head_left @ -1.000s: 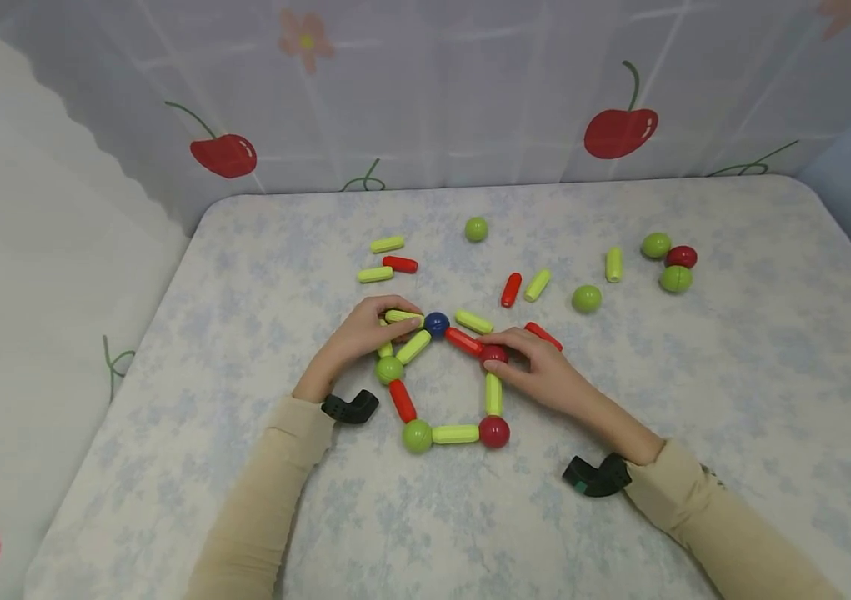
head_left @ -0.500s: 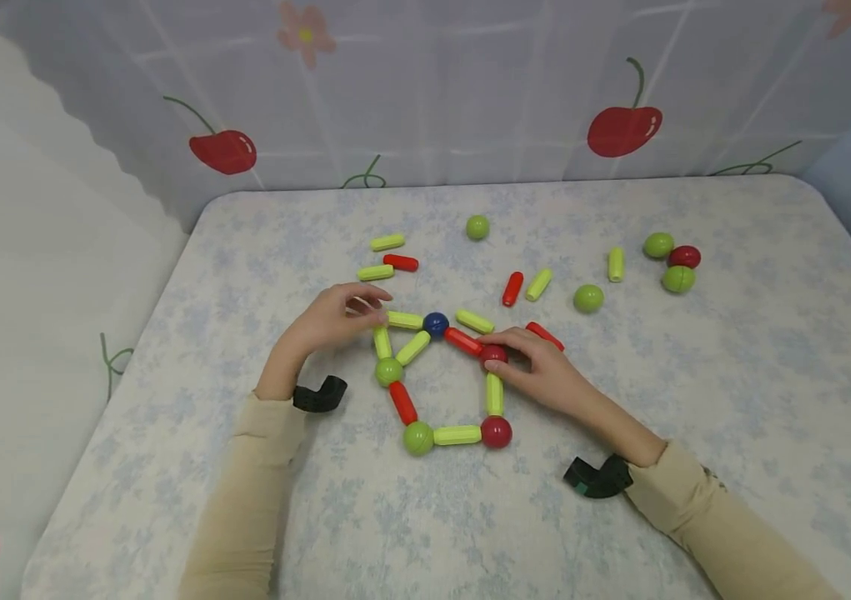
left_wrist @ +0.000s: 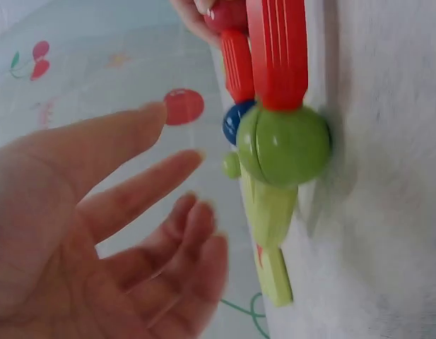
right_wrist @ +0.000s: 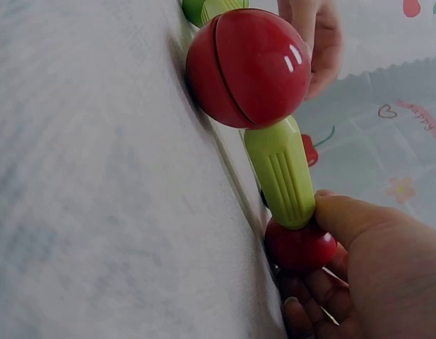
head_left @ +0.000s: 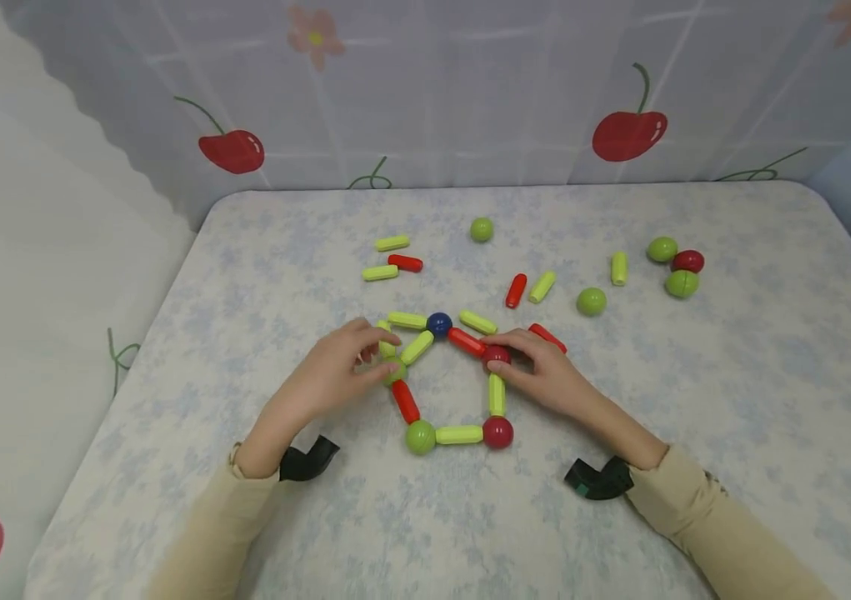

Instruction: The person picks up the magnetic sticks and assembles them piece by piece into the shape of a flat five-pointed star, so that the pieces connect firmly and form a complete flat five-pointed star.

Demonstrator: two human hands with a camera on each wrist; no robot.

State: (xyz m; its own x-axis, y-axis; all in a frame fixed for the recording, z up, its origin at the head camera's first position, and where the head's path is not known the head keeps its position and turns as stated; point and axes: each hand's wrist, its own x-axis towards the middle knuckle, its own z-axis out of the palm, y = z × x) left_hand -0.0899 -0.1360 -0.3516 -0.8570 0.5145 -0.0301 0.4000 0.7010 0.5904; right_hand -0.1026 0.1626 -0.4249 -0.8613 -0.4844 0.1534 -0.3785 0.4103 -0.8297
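Observation:
Toy rods and balls form a five-sided ring on the table. My right hand [head_left: 541, 371] grips the red ball [right_wrist: 300, 247] at its right corner, joined to a red rod [head_left: 466, 342] and a yellow-green rod [right_wrist: 283, 173]. My left hand [head_left: 331, 371] hovers by the left green ball [left_wrist: 288, 148], its fingers spread and apart from the ball in the left wrist view. At the top is a blue ball [head_left: 439, 325], from which another yellow-green rod [head_left: 407, 320] points left. One more yellow-green rod [head_left: 386, 329] rises from the left green ball, partly hidden by fingers.
Behind the ring lie loose yellow-green rods [head_left: 380, 273] and red rods [head_left: 517, 290]. A green ball [head_left: 481, 229] sits at the back, another green ball [head_left: 591, 302] right of the middle. Two green balls and a red ball [head_left: 688, 262] cluster at the back right.
My left hand has let go of the upper-left yellow-green rod, drawn back left, then come down to the left green ball. My right hand has stayed on the red ball.

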